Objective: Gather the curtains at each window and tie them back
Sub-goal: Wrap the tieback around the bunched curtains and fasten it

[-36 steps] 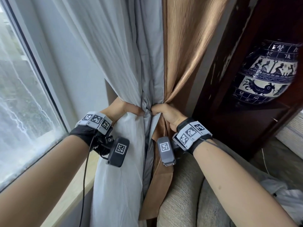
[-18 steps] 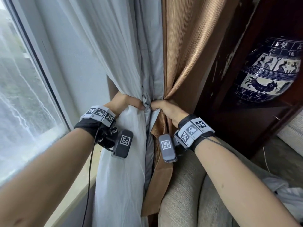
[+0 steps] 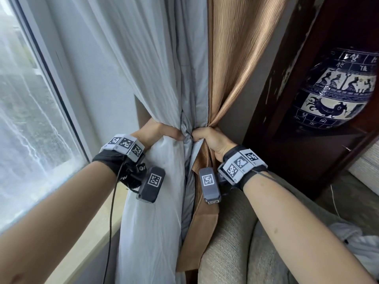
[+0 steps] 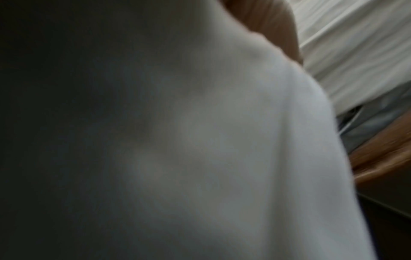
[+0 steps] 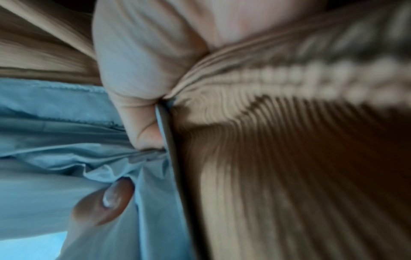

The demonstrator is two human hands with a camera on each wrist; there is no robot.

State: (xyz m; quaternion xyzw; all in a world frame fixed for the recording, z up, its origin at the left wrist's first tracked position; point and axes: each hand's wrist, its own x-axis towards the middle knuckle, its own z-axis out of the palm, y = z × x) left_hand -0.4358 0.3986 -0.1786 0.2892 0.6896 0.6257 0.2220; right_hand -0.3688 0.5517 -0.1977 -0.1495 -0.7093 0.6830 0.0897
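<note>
Left hand: my left hand (image 3: 158, 132) is wrapped round the white curtain (image 3: 155, 212), fingers curled tight, mid-frame.
Right hand: my right hand (image 3: 211, 140) is clenched on the brown curtain (image 3: 242, 58), thumb (image 5: 133, 109) pinching its folds.
Why: I'm squeezing both layers into one waist, so a tie can go round. No tie in sight.
Where: centre of frame, between the window (image 3: 30, 119) at left and the vase (image 3: 336, 89) at upper right.
Axis: the bundle hangs top to bottom, narrowest at my fists.
</note>
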